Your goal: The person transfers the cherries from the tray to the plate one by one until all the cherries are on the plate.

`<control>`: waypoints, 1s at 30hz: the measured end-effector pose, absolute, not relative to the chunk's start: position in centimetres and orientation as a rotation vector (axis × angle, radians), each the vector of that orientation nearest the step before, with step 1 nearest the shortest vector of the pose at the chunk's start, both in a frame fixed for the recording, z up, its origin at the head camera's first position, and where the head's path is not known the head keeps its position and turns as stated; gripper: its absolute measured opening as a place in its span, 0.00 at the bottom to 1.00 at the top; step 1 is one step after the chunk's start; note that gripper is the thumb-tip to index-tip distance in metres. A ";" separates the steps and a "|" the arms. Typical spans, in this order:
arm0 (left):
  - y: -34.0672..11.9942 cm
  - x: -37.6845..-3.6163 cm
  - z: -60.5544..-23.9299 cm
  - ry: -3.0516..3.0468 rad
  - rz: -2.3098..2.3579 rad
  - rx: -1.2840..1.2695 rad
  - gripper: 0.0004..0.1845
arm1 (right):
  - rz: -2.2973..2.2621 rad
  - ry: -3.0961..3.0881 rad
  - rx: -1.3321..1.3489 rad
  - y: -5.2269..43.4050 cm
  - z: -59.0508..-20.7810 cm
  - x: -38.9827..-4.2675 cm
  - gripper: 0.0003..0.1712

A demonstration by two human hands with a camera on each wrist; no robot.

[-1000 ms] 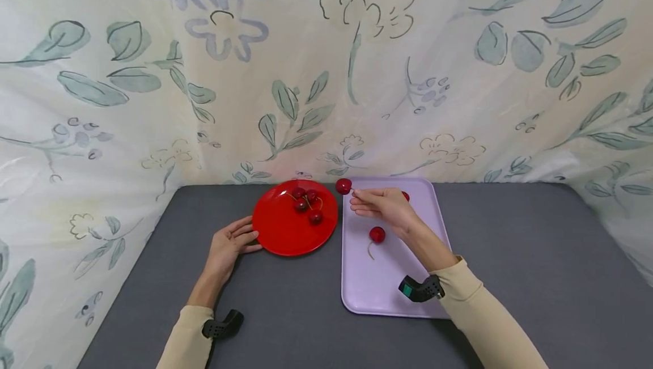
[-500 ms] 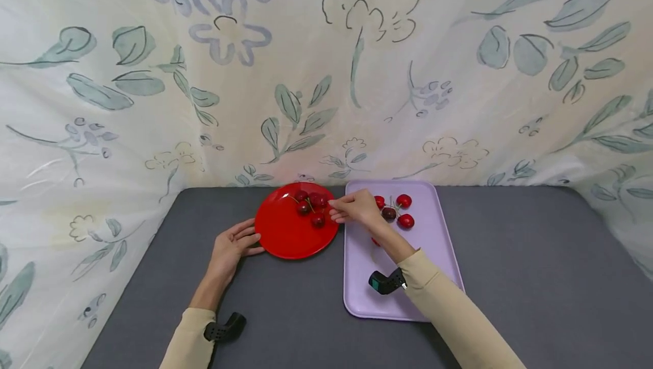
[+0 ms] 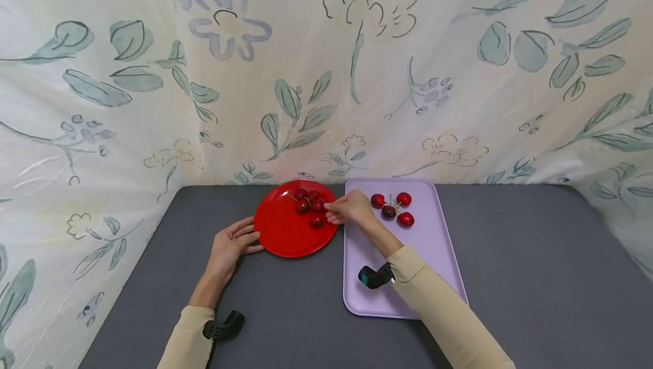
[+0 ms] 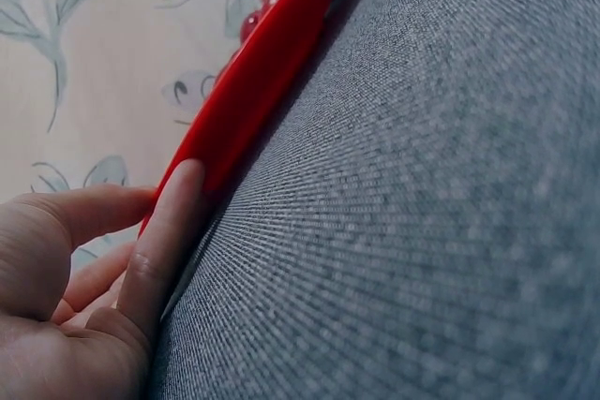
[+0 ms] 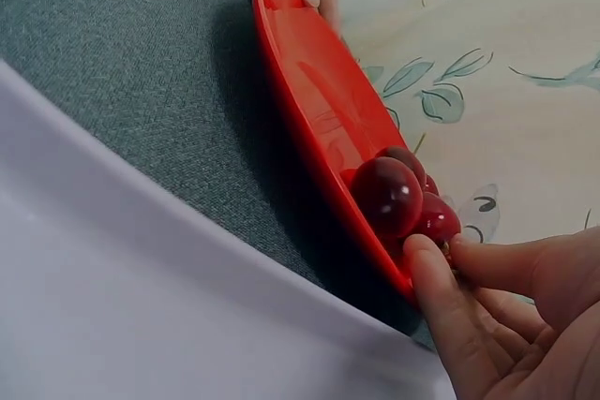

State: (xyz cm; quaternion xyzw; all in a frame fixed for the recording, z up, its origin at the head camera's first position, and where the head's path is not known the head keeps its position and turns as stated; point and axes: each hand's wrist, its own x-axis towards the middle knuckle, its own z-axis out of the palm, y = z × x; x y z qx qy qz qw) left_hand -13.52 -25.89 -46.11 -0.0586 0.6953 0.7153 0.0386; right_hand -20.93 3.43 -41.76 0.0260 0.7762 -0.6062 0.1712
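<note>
My left hand (image 3: 228, 248) holds the near left rim of a round red plate (image 3: 285, 236). In the left wrist view its fingertips (image 4: 184, 175) lie on both sides of that rim. Several dark red cherries sit together on the plate's far right part. Over the plate's right edge, my right hand (image 3: 352, 208) pinches the stem of a cherry (image 3: 317, 205). That cherry (image 5: 437, 218) is among the others, beside a darker cherry (image 5: 386, 197) in the right wrist view. Most of its stem is hidden by the thumb and forefinger.
A lilac tray (image 3: 357, 295) lies right of the plate, under my right forearm. Several cherries, one a dark cherry (image 3: 389, 212), lie near its far end. Grey cloth (image 3: 530, 267) covers the table; a flowered curtain (image 3: 377, 119) hangs behind.
My right hand has carried the cherry left from above the tray and lowered it among those on the plate. The left hand has stayed at the rim.
</note>
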 end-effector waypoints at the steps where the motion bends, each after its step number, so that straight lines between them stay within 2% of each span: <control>1: -25.9 -13.5 -46.1 2.129 2.196 -0.180 0.27 | -1.719 2.211 0.074 3.4 -41.8 -21.0 0.14; 15: -25.9 -13.6 -46.1 2.132 2.193 -0.181 0.28 | -1.511 2.503 -0.055 3.6 -40.4 -20.4 0.14; 30: -25.9 -13.6 -45.9 2.118 2.191 -0.195 0.27 | -1.554 2.605 -0.148 8.0 -37.6 -18.2 0.15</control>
